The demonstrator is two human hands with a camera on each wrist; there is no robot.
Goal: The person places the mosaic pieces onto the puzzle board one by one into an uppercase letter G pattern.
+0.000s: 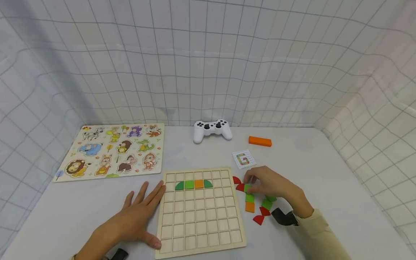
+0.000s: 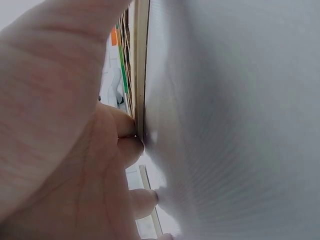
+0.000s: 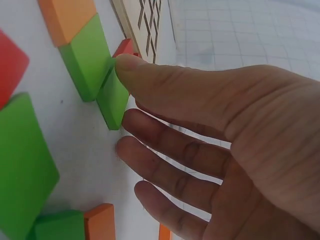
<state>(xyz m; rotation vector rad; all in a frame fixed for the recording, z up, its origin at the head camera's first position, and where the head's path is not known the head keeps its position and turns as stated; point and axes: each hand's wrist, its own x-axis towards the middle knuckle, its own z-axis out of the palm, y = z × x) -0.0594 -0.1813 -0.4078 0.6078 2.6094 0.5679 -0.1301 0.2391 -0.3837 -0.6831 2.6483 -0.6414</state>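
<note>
A wooden grid board (image 1: 201, 225) lies in front of me. One row of it holds a green quarter-circle tile (image 1: 180, 186), a green square, an orange square and another green quarter-circle. My left hand (image 1: 134, 218) lies spread at the board's left side, its fingertips and thumb against the edge. Beyond the board's right edge, my right hand (image 1: 271, 184) pinches a green square tile (image 3: 114, 97) between thumb and index finger; the index fingertip is partly hidden in the right wrist view. The other fingers are bent loosely. Another green square (image 3: 89, 60) lies right beside that tile.
Loose tiles surround the right hand, including an orange square (image 1: 250, 207) and red quarter-circles (image 1: 258, 219). A pattern card (image 1: 243, 159), an orange block (image 1: 260, 141) and a white game controller (image 1: 212, 130) lie farther back. An animal puzzle board (image 1: 112, 151) is at the left.
</note>
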